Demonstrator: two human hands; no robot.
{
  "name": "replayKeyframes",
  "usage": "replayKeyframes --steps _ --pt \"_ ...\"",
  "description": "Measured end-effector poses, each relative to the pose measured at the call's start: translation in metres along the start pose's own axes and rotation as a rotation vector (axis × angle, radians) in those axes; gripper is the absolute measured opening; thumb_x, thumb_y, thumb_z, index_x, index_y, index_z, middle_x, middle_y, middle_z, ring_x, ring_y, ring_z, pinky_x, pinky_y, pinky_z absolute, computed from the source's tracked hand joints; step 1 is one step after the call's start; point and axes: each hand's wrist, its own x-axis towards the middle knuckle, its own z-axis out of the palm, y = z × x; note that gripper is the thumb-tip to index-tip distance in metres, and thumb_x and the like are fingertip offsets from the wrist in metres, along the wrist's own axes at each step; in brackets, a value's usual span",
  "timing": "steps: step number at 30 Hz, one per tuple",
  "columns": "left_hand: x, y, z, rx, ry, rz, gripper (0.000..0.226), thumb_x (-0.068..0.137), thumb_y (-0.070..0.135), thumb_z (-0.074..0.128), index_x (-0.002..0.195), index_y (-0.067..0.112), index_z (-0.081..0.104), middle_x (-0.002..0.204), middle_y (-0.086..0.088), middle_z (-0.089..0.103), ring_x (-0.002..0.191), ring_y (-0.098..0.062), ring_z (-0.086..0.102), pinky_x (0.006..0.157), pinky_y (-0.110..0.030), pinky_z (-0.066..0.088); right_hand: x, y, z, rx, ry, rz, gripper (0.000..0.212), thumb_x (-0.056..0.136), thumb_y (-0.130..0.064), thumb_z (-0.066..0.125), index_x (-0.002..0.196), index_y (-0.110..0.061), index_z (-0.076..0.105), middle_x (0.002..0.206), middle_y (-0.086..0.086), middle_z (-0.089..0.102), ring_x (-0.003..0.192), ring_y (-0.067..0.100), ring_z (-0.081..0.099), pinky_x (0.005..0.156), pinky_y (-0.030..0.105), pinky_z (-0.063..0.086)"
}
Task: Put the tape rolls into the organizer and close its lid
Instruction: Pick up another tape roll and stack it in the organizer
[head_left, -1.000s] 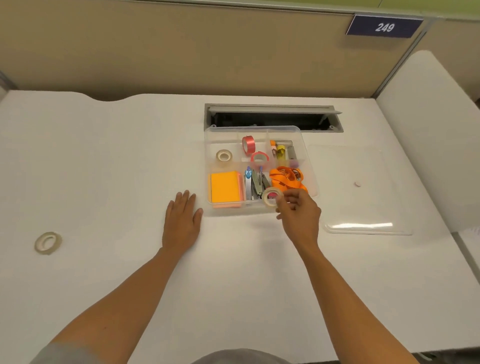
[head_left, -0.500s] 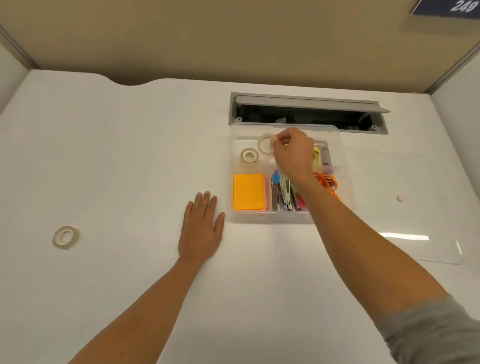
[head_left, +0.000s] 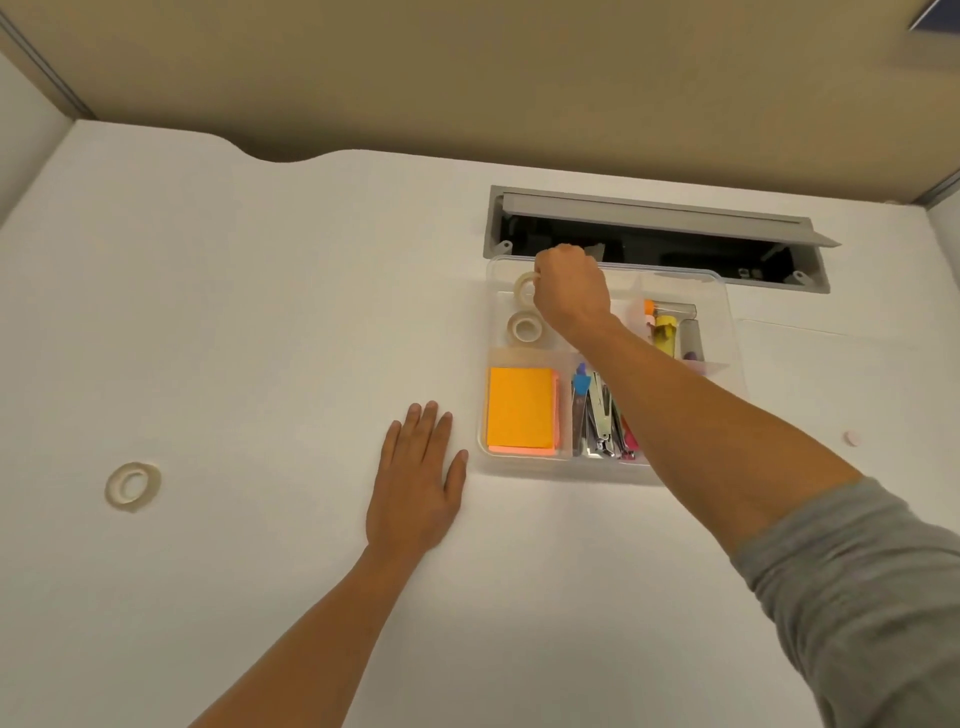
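Note:
A clear plastic organizer (head_left: 727, 306) stands open on the white desk. My right hand (head_left: 571, 296) reaches over its back-left compartment and grips a pale tape roll (head_left: 524, 287) upright there. Another pale tape roll (head_left: 524, 327) lies flat in the same compartment, just in front. A third tape roll (head_left: 132, 486) lies on the desk far to the left. My left hand (head_left: 418, 478) rests flat on the desk, fingers apart, just left of the organizer. The clear lid (head_left: 852, 374) lies on the desk to the organizer's right, faint in this view.
The organizer also holds an orange sticky-note pad (head_left: 521, 408), staplers and clips (head_left: 600, 415) and glue sticks (head_left: 667, 327). An open cable hatch (head_left: 654, 236) sits in the desk right behind it. A small pink knob (head_left: 852, 437) sits on the lid. A beige partition runs along the back.
My right hand carried the tape roll from the organizer's front edge to its back-left compartment. The left hand stayed flat on the desk. The camera tilted and moved closer.

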Motion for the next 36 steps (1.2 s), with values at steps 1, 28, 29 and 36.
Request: replayKeyframes --steps 1,28,29,36 --pt "0.000 0.000 0.000 0.000 0.000 -0.001 0.055 0.098 0.043 0.027 0.146 0.017 0.031 0.157 -0.004 0.028 0.147 -0.018 0.015 0.120 -0.041 0.014 0.001 0.001 0.002 -0.019 -0.014 -0.004 0.011 0.085 -0.014 0.066 0.094 -0.010 0.063 0.087 0.010 0.060 0.071 0.019 0.054 0.067 0.029 0.045" --pt "0.002 0.000 -0.001 -0.018 -0.007 -0.015 0.056 0.098 0.046 0.025 0.147 0.018 0.030 0.157 -0.003 0.026 0.147 -0.017 0.013 0.120 -0.041 0.015 -0.004 -0.004 0.000 -0.044 -0.077 -0.027 0.016 0.081 -0.011 0.071 0.095 -0.008 0.064 0.083 0.009 0.060 0.069 0.019 0.051 0.068 0.031 0.045" --pt "0.002 0.000 0.000 -0.017 -0.008 -0.015 0.057 0.098 0.046 0.025 0.147 0.018 0.030 0.157 -0.003 0.026 0.147 -0.017 0.013 0.120 -0.041 0.014 -0.008 -0.006 -0.003 -0.001 -0.058 -0.006 0.015 0.082 -0.011 0.070 0.095 -0.008 0.064 0.088 0.011 0.063 0.071 0.019 0.052 0.071 0.032 0.046" --pt "0.000 -0.001 0.000 -0.018 0.018 0.010 0.054 0.099 0.044 0.028 0.146 0.018 0.033 0.156 -0.004 0.029 0.147 -0.018 0.015 0.120 -0.039 0.012 -0.088 -0.025 -0.030 0.334 0.247 0.064 0.021 0.091 -0.020 0.058 0.107 -0.011 0.068 0.109 0.008 0.069 0.101 0.024 0.061 0.083 0.030 0.043"
